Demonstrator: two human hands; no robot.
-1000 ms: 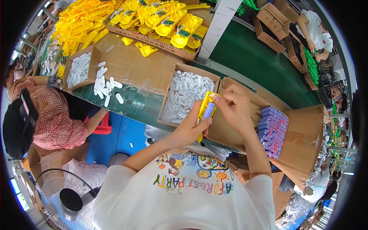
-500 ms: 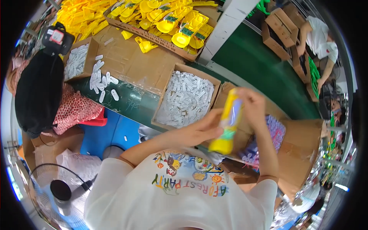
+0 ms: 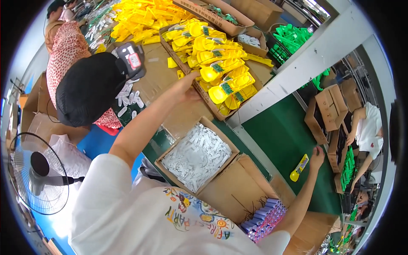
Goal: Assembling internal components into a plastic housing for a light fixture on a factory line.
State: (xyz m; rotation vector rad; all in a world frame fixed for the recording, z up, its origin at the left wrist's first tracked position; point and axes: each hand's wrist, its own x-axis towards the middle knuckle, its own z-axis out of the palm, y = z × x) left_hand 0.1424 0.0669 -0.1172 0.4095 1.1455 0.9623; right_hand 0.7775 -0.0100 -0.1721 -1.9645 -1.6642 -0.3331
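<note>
My left hand (image 3: 187,88) reaches to the near side of a carton (image 3: 196,86) packed with yellow plastic shells (image 3: 221,91). Its fingers are spread at the carton's edge, and no part is visibly lifted. Each shell has a rounded, cupped end, and several carry small green circuit boards (image 3: 227,88). Out to the right, my right hand (image 3: 316,158) hovers over the green belt (image 3: 280,131), fingers apart. Just left of it, a single yellow shell (image 3: 299,168) with a pale purple middle lies on the belt, not touching the hand.
Before me stands a box of small white plastic pieces (image 3: 197,157). Beside it, an open carton (image 3: 238,180) holds purple cylinders with dark wires (image 3: 265,216). A person in a black cap (image 3: 89,91) sits at left, near a fan (image 3: 39,165). Another person (image 3: 367,131) works beyond the belt.
The yellow shell that was between both hands is now on the green belt. My right hand has moved away to the right, my left up to the shell carton. The view has shifted.
</note>
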